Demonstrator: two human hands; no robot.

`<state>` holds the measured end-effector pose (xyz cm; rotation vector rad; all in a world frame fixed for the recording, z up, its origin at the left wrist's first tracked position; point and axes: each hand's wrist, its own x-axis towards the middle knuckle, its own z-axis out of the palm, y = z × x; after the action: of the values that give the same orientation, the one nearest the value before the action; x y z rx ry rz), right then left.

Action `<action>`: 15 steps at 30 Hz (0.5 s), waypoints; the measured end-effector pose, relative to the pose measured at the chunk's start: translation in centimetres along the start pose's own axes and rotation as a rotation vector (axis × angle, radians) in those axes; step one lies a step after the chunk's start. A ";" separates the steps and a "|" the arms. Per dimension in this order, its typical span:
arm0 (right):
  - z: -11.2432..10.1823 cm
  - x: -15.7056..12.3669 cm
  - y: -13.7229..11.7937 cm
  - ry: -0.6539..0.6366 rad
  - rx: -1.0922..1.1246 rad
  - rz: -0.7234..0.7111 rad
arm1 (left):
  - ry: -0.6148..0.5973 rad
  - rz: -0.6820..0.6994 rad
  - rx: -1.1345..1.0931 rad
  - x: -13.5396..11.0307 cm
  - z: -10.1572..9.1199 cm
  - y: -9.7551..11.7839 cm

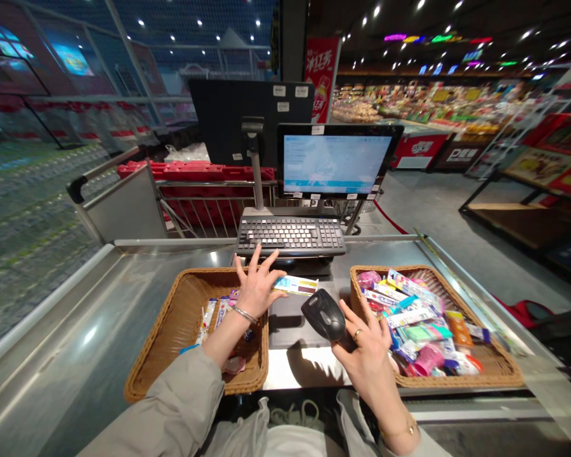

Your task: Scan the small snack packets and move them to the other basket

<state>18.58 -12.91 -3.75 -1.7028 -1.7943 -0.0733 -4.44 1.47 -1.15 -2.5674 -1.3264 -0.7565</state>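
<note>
Pinching packet (299,285) – left hand (254,289), holding scanner (322,315) – right hand (368,352)

Listed in background: red upright banner (320,82), red-fronted cabinet (415,151) beside a dark display stand (460,156), grey-panelled metal cart (128,212) at left, colourful market displays (433,109) under small ceiling lights (377,11).

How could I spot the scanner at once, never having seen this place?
Find the metal counter with the keyboard at its far edge. Between its two wicker baskets, the right hand holds the scanner. It is black with a rounded head, unlike the slim pale packet in the left hand.
</note>
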 end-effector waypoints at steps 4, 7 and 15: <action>-0.1 0.0 0.1 -0.011 0.008 0.010 | 0.010 0.009 -0.002 0.1 0.2 0.1; -0.1 -0.1 0.1 -0.024 0.014 0.021 | 0.009 0.007 -0.003 0.2 0.3 0.1; 0.0 -0.2 0.4 0.016 0.007 0.017 | 0.005 -0.001 -0.003 0.4 0.3 0.4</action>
<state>18.94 -13.01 -3.96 -1.7080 -1.7656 -0.0733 -3.82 1.59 -1.15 -2.5652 -1.3263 -0.7654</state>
